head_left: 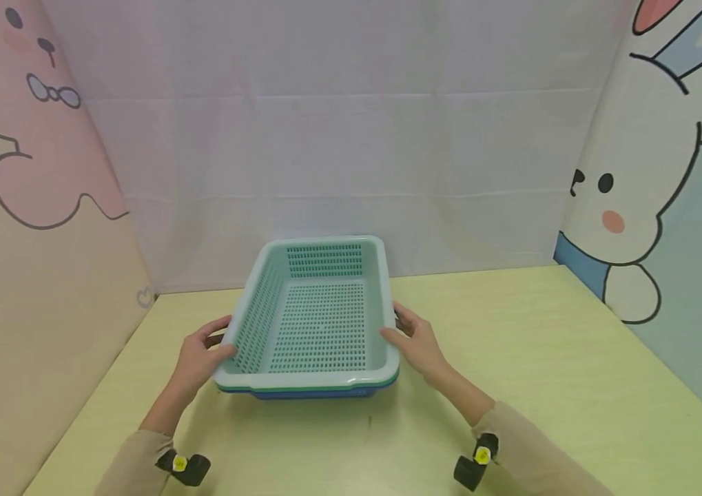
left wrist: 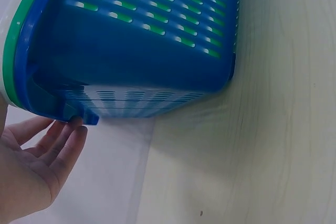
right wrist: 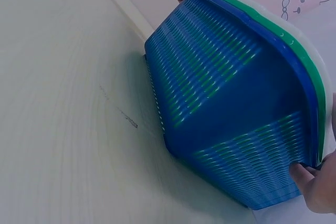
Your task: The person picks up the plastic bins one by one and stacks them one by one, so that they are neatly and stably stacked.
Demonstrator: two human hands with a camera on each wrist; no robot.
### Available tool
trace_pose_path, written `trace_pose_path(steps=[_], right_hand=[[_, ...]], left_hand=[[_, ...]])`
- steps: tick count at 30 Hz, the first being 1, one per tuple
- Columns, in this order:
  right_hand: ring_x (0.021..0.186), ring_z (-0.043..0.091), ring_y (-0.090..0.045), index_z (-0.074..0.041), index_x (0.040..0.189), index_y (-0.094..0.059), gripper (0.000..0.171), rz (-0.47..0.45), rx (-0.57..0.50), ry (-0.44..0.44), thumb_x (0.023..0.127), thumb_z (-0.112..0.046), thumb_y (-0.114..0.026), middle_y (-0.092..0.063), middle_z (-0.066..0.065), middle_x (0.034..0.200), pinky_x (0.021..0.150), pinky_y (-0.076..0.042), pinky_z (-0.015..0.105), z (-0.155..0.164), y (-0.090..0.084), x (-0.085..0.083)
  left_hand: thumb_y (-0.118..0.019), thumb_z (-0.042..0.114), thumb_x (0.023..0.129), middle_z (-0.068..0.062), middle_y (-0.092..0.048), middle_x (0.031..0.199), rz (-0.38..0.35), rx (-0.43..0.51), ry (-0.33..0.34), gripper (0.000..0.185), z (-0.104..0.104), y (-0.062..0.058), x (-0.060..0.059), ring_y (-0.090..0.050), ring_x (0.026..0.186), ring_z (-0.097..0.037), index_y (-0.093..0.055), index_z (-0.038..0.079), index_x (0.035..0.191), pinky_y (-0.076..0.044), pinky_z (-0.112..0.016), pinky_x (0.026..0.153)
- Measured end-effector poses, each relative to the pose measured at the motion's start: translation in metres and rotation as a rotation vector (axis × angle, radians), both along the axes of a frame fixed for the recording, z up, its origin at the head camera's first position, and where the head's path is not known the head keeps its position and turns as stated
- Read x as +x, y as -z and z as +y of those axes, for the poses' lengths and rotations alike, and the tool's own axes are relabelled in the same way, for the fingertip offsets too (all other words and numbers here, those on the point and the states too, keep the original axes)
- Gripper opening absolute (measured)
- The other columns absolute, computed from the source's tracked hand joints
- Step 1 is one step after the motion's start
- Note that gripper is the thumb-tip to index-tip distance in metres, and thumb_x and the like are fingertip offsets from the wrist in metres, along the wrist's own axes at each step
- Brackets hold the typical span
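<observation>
A stack of nested rectangular plastic baskets sits between my hands in the head view. Its top is a whitish slotted basket, with a green basket under it and a blue basket outermost. My left hand grips the left rim, thumb over the top edge and fingers curled beneath, as the left wrist view also shows. On the opposite side my right hand holds the right rim the same way. From the right wrist view, the blue underside is right at the tabletop.
The pale yellow table extends to both sides and in front of the stack. A white cloth wall rises close behind it. Side panels with a cartoon bear and rabbit flank the table.
</observation>
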State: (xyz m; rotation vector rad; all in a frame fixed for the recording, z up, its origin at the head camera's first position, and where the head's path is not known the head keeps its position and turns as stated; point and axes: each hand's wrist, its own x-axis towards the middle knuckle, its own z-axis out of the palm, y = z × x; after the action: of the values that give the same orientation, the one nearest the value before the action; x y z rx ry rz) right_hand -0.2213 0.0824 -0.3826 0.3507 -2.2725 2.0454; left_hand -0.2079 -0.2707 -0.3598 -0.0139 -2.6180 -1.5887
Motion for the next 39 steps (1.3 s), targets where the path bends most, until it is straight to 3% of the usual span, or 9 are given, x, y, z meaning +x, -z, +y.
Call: trace_pose_path(steps=[6,11,26,39], right_hand=[[0.119,0.033,-0.046,0.001,0.136,-0.037,0.057,-0.009,0.029,0.018,0.085,-0.006,-0.06,-0.047,0.02,0.131,0.092,-0.043,0.042,0.006,-0.002,0.0],[0.12,0.033,-0.044,0.002,0.137,-0.036,0.057,-0.007,0.033,0.005,0.085,-0.005,-0.059,-0.044,0.021,0.133,0.092,-0.043,0.042,0.013,-0.002,0.0],[0.123,0.035,-0.039,0.006,0.137,-0.033,0.056,0.009,0.027,-0.013,0.087,-0.004,-0.057,-0.037,0.025,0.136,0.094,-0.039,0.04,0.034,0.0,0.0],[0.124,0.033,-0.039,0.005,0.137,-0.033,0.056,-0.004,0.051,0.019,0.087,-0.006,-0.056,-0.037,0.023,0.137,0.095,-0.038,0.037,0.046,-0.002,0.002]], left_hand=[[-0.056,0.0,0.079,-0.028,-0.044,0.128,0.016,-0.025,0.048,0.059,0.004,0.0,-0.002,-0.047,0.113,-0.039,-0.036,-0.003,0.135,-0.053,-0.037,0.075],[-0.056,-0.002,0.078,-0.024,-0.042,0.131,0.037,-0.02,0.084,0.06,0.009,0.001,-0.004,-0.047,0.112,-0.037,-0.034,-0.005,0.134,-0.051,-0.032,0.074],[-0.056,-0.003,0.077,-0.024,-0.046,0.126,0.055,0.006,0.096,0.061,0.028,0.004,-0.006,-0.05,0.109,-0.037,-0.036,-0.003,0.134,-0.052,-0.035,0.074],[-0.055,-0.004,0.074,-0.023,-0.048,0.126,0.027,0.044,0.062,0.063,0.044,0.006,-0.005,-0.051,0.107,-0.035,-0.037,-0.002,0.135,-0.052,-0.034,0.073]])
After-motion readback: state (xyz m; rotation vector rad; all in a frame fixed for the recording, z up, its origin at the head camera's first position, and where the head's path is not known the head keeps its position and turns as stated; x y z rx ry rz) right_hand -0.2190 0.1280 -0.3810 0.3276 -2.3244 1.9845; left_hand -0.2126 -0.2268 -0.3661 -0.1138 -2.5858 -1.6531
